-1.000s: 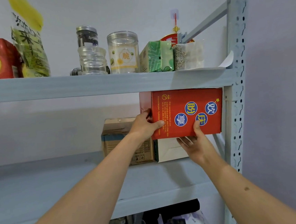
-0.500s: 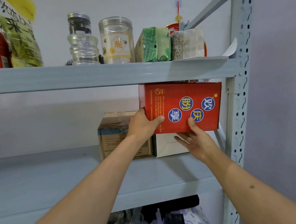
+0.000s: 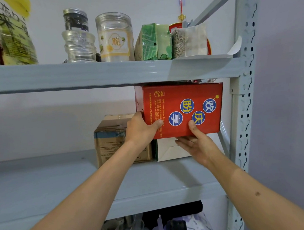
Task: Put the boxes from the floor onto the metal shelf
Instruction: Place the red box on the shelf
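A red box (image 3: 182, 95) with blue round labels sits high in the right end of the grey metal shelf (image 3: 42, 181), just under the upper board, resting on a white box (image 3: 167, 150). My left hand (image 3: 139, 129) grips the red box's lower left corner. My right hand (image 3: 196, 140) holds its bottom edge from below, thumb on the front face. A brown cardboard box (image 3: 108, 137) stands on the shelf to the left of the white one, partly hidden by my left wrist.
The upper board (image 3: 88, 74) carries jars (image 3: 115, 36), a green packet (image 3: 151, 40), a grain bag (image 3: 188, 41) and snack bags (image 3: 12, 37). A perforated upright (image 3: 245, 87) bounds the right side. Glassware and bags (image 3: 158, 229) sit below.
The red box has shifted slightly left and back with both hands still on it. The view has tilted a little.
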